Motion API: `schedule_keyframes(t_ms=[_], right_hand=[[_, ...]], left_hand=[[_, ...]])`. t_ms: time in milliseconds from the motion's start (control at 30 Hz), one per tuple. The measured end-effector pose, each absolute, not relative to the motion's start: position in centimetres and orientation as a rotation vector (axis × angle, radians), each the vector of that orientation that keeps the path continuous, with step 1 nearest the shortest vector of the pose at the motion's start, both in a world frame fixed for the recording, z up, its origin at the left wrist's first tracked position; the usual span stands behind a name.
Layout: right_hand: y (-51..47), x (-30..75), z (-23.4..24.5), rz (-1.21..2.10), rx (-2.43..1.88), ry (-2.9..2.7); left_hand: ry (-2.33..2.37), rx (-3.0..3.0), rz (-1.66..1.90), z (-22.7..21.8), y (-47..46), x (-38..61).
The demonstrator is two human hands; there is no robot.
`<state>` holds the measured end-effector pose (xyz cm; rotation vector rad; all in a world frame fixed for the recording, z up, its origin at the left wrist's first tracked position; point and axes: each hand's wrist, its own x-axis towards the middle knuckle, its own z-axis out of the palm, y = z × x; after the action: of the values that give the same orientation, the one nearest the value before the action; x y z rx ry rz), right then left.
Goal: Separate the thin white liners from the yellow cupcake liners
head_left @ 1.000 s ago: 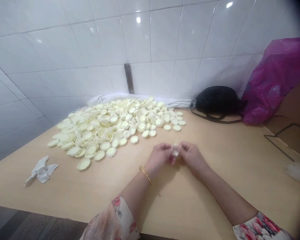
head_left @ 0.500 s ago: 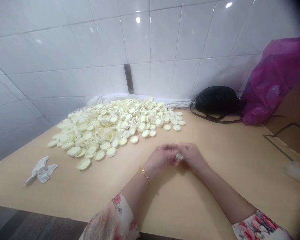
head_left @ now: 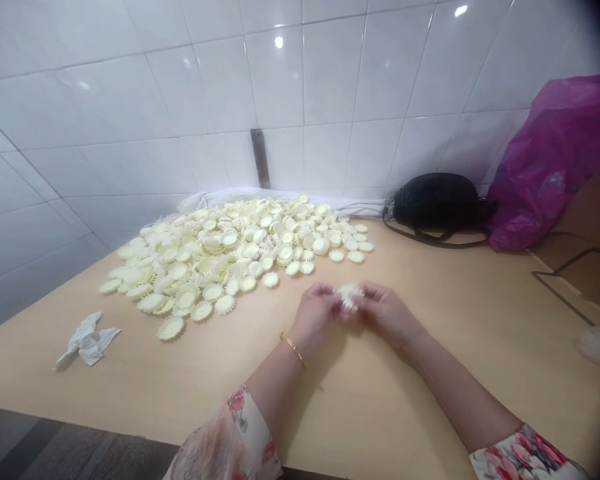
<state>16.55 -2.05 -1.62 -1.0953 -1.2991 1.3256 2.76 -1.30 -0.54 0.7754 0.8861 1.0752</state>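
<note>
A small white piece with a jagged, petal-like edge (head_left: 349,295) is held up between my hands, a little above the table. Fingers of my left hand (head_left: 319,310) pinch its left side. On its other side, my right hand (head_left: 384,312) grips it with thumb and fingers. The piece is slightly blurred, and fingertips cover part of it. Beyond my hands lies a wide heap of pale cream round pieces with notched rims (head_left: 230,247), some upright and some flat.
A crumpled white tissue (head_left: 89,340) lies on the wooden table (head_left: 205,373) at left. Toward the back right sit a black bag (head_left: 435,200) with a strap and a magenta plastic bag (head_left: 545,167). White cloth (head_left: 365,207) runs along the tiled wall behind the heap.
My hands have drawn slightly apart, and the white piece, mostly covered by fingers before, now shows above the fingertips. The heap has not been disturbed.
</note>
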Motion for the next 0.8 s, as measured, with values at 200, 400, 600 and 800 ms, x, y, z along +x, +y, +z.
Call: schedule_keyframes(t_ms=[200,400,600,800], right_hand=[[-2.1,16.6,-1.4,1.072,-1.219,-1.469],[-2.4,16.5,-0.7,0.358,-1.440,-1.825],[-1.3,18.1,-1.1,-0.200,-1.587,-1.906],[-0.8,20.7,-1.2,0.587,-1.579,-1.411]], left_hand=[[1.000,0.867,1.220,-0.9,-1.0,2.8],[1.050,1.029,1.322,-1.3,-0.5,2.9],[1.094,1.051,1.366,-0.8,-0.3,1.9],[1.103,1.136,1.427,-0.6,0.0,1.2]])
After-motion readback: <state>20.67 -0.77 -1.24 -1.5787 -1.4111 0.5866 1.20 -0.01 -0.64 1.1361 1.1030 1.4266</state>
